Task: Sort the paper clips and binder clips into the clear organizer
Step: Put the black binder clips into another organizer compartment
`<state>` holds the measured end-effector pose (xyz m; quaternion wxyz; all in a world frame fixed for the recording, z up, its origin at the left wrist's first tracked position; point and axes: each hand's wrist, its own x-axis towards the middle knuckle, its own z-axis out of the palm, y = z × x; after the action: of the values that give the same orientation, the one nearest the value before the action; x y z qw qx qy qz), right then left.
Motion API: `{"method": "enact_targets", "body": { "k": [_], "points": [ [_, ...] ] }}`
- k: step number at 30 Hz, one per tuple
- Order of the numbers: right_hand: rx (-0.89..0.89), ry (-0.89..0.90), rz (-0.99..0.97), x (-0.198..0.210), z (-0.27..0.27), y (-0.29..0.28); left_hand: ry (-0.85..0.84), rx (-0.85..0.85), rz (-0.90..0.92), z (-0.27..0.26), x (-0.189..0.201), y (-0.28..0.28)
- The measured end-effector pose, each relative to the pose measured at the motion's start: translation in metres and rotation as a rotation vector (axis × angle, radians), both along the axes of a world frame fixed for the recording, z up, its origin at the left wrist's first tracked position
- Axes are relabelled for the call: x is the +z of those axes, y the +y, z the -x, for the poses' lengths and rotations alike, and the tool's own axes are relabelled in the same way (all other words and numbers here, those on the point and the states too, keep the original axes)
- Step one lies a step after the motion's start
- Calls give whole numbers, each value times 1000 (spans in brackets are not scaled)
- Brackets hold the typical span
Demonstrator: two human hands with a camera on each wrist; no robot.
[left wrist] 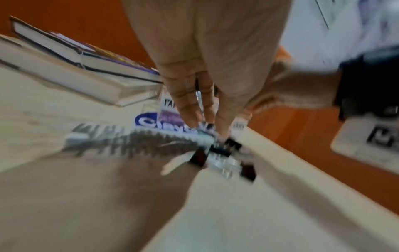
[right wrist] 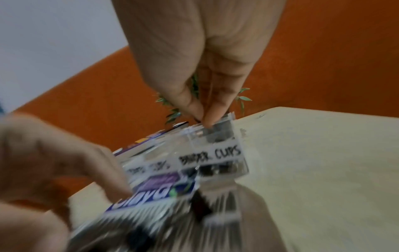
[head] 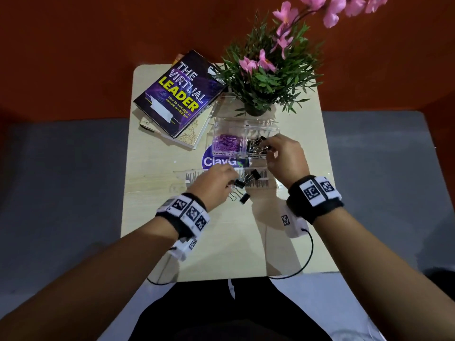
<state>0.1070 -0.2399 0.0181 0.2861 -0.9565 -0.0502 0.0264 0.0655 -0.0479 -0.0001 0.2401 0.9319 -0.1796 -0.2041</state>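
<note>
Binder clips going into the clear organizer (head: 246, 136)

The right hand (head: 285, 157) pinches a binder clip (head: 262, 140) over the organizer's right compartment; purple paper clips (head: 227, 143) fill its left. In front of the organizer, the left hand's (head: 213, 185) fingers (left wrist: 190, 109), pressed together, reach loose binder clips (head: 242, 190) on the desk (head: 295, 230). Light, stiff and slippery, they are probably best gripped by their wire handles.

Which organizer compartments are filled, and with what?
Both front ones hold clips: purple paper clips in the left, binder clips in the right of the clear organizer. The rear compartments look empty, though glare makes that uncertain.
</note>
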Motion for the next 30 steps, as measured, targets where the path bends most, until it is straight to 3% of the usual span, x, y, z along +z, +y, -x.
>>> {"method": "enact_targets", "body": {
  "k": [2,6,12,17,20,24,30],
  "points": [
    [143,8,41,-2,20,2,-10,-112,-84,8,-14,4],
    [319,152,169,-22,39,4,-25,-86,-106,8,-24,9],
    [192,221,171,-46,42,-4,-17,-39,-148,7,-28,18],
    [-100,289,13,-47,49,-18,62,288,-31,0,-23,6],
    [-274,284,-133,-41,64,-18,138,344,4,-4,-23,-9],
    [-167,343,-248,-32,86,12,167,280,-80,-9,-24,-30],
    [-178,405,-39,-43,98,42,113,210,-195,-16,-17,-44]
  ]
}}
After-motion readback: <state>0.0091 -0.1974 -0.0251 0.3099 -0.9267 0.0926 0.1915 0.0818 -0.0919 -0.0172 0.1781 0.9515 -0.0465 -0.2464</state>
